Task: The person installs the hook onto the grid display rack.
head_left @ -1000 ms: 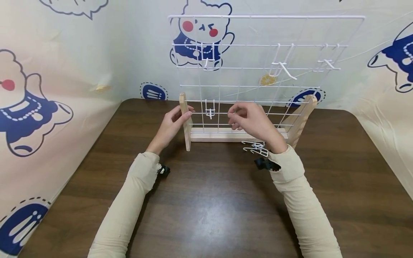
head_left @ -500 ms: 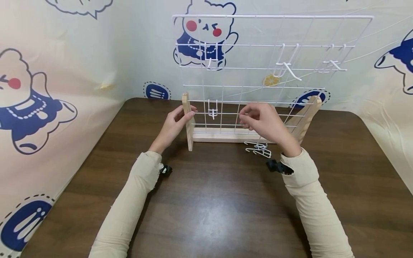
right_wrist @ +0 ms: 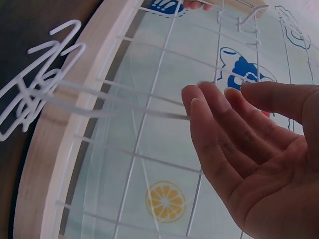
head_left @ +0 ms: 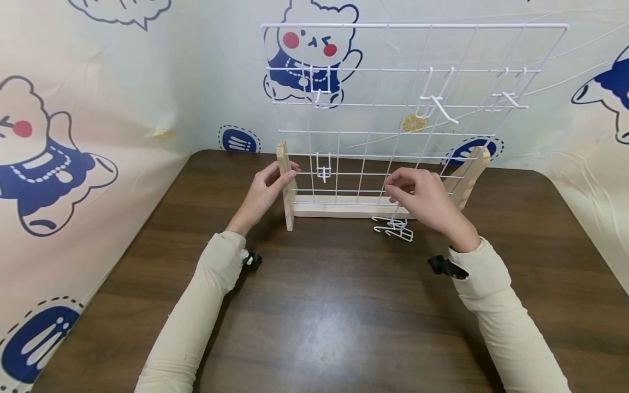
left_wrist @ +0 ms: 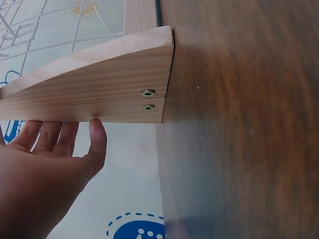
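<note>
A white wire grid rack [head_left: 413, 25] stands in a wooden frame on the table. My left hand [head_left: 265, 191] grips its left wooden side panel [head_left: 284, 164]; in the left wrist view, the fingers pass behind the panel [left_wrist: 99, 82] and the thumb touches its edge. My right hand [head_left: 423, 197] hovers before the grid's lower right part. Its fingers curl loosely with nothing between them in the right wrist view. Just below lie several white wire hooks [head_left: 400, 225] in a tangle. One prong [right_wrist: 124, 101] rises from the tangle and, in the right wrist view, reaches the fingertips' outline; contact is unclear.
Several white hooks hang on the grid: one low left [head_left: 324, 173], others along an upper wire, including a long-pronged one [head_left: 437, 103]. A wooden base bar [head_left: 339, 210] joins the side panels. Patterned cloth [head_left: 172, 82] surrounds the dark wooden table [head_left: 314, 305].
My right hand has moved to the right along the grid and slightly down, away from the low left hook. My left hand stays on the side panel. The head view has shifted slightly.
</note>
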`<action>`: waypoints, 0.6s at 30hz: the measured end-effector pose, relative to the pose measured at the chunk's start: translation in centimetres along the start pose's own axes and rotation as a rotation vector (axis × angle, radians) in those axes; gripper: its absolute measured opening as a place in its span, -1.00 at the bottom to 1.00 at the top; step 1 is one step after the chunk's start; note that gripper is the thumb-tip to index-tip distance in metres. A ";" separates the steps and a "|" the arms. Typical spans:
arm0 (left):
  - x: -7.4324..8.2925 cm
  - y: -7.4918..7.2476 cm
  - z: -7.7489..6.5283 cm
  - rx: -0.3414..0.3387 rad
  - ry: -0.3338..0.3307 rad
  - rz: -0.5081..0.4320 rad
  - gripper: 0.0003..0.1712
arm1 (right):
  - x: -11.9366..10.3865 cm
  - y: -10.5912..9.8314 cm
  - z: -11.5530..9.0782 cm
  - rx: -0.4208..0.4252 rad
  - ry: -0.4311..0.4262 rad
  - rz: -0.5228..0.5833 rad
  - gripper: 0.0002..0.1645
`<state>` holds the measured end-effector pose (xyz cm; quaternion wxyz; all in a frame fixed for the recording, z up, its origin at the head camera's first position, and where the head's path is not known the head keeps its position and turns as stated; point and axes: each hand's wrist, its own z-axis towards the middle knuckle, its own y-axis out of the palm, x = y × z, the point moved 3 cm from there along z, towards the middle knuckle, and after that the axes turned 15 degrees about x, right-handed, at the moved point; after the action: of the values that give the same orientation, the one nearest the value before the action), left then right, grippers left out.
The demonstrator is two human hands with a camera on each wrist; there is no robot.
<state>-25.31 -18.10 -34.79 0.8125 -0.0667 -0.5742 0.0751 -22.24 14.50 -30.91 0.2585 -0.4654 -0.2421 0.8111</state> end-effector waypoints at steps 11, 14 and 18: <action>0.1 -0.1 -0.1 0.000 -0.005 0.003 -0.54 | 0.6 -1.0 -0.8 0.076 0.013 -0.034 -0.81; 0.1 0.0 -0.1 -0.001 -0.008 0.003 -0.56 | 1.0 -1.1 -1.2 0.070 0.010 -0.028 -0.82; 0.1 0.0 -0.1 0.002 -0.009 0.002 -0.56 | 1.9 -0.7 -1.6 0.049 0.012 -0.044 -0.78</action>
<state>-25.20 -18.13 -34.73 0.8100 -0.0662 -0.5776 0.0767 -21.54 16.50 -32.38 0.2891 -0.4585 -0.2309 0.8080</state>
